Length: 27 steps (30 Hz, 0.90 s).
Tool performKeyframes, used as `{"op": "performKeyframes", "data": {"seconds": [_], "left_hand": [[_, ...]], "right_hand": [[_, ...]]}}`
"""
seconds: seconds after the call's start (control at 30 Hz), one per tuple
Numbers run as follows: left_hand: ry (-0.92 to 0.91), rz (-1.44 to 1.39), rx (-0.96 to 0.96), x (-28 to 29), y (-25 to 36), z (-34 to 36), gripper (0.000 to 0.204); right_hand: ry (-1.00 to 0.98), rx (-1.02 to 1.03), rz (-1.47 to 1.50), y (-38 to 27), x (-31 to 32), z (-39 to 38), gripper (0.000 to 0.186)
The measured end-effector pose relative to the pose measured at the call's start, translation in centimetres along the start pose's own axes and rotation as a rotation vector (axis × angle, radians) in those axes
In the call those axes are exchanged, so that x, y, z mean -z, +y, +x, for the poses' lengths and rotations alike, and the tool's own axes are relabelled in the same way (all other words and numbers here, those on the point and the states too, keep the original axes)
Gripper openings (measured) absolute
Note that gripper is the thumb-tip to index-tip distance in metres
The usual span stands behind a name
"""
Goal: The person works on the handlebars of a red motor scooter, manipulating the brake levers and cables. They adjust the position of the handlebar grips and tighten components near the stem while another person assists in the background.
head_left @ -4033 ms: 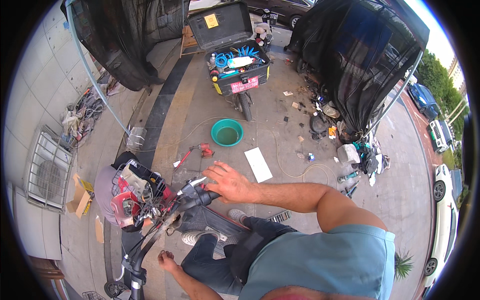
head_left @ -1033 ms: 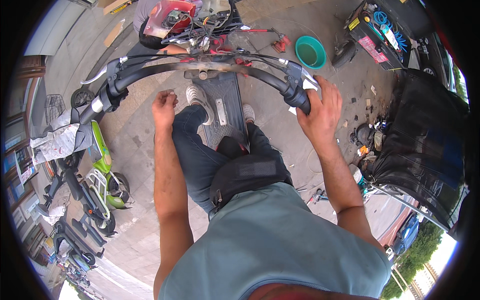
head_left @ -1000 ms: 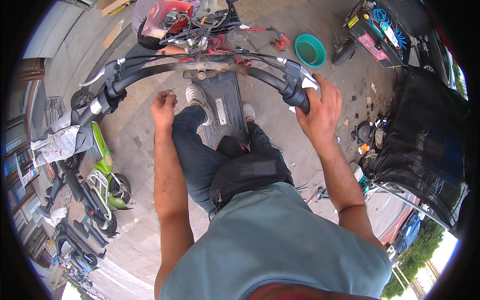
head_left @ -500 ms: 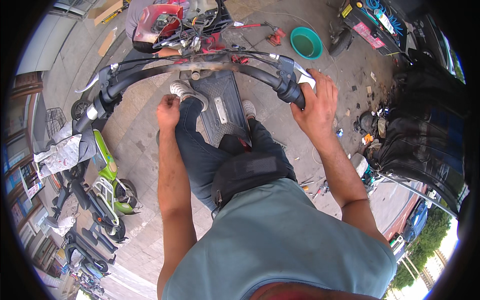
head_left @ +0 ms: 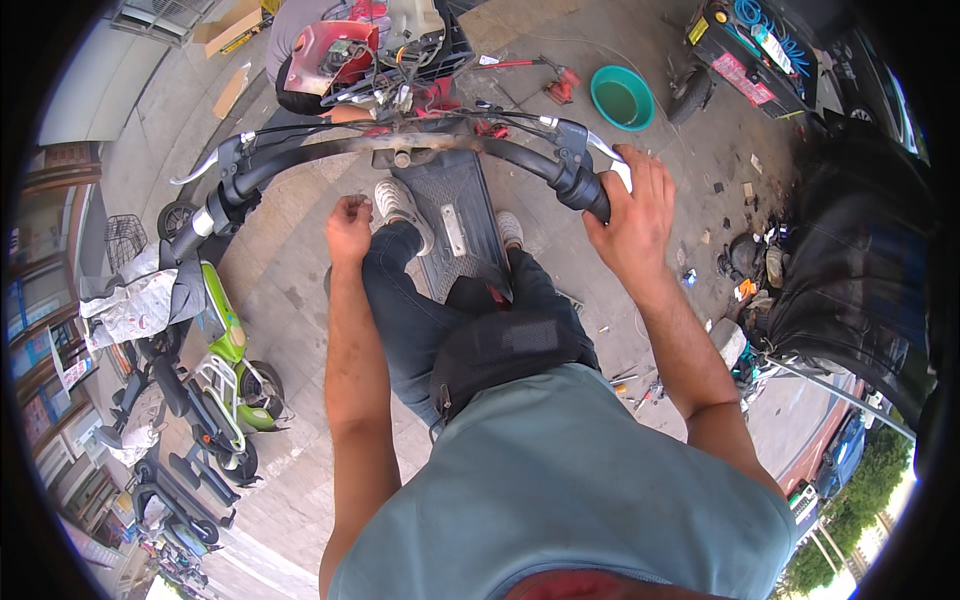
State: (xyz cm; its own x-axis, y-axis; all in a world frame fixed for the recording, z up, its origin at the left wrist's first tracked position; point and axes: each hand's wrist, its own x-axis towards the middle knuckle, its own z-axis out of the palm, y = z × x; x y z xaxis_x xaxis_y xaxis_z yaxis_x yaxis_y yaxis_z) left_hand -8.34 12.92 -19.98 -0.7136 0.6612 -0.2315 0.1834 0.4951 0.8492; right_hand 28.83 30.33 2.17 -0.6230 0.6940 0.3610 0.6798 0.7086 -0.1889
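Seated rider at a scooter, seen from above. Nearest the body, the left hand (head_left: 348, 222) is curled into a loose fist, holding nothing, and hangs free above the left knee. The handlebar (head_left: 400, 150) lies just ahead of and above its knuckles, apart from them. The bar's long axis runs crosswise to both forearms, bowing from the left grip (head_left: 225, 195), which sits well out to the left of the left hand, to the right grip (head_left: 580, 190). The right hand (head_left: 630, 215) is the one in contact: its palm lies against the outer end of the right grip, fingers extended and close together, pointing forward past the brake lever (head_left: 605, 150) rather than wrapped around. Beyond the right hand's fingertips, farther off on the pavement, stand a green basin (head_left: 622, 98) and a red tool (head_left: 540, 70); beyond the bar's centre is a red scooter body panel (head_left: 330, 50).
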Motion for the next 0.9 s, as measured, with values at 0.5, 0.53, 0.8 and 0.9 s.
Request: {"op": "performKeyframes", "data": {"seconds": [0.5, 0.53, 0.8, 0.9], "left_hand": [[0.026, -0.190, -0.006, 0.2, 1.6, -0.5, 0.018], [0.023, -0.223, -0.002, 0.2, 2.4, -0.7, 0.017], [0.017, -0.032, -0.033, -0.8, 1.1, -0.7, 0.018], [0.025, -0.060, 0.020, -0.4, -1.2, 0.0, 0.018]], "right_hand": [[0.010, -0.004, 0.026, 0.2, 0.0, -0.2, 0.044], [0.009, -0.003, 0.025, 0.3, 0.0, -0.1, 0.044], [-0.016, -0.011, 0.015, 0.3, -0.1, -0.5, 0.047], [-0.006, -0.010, 0.019, 0.3, -0.2, -0.3, 0.047]]}}
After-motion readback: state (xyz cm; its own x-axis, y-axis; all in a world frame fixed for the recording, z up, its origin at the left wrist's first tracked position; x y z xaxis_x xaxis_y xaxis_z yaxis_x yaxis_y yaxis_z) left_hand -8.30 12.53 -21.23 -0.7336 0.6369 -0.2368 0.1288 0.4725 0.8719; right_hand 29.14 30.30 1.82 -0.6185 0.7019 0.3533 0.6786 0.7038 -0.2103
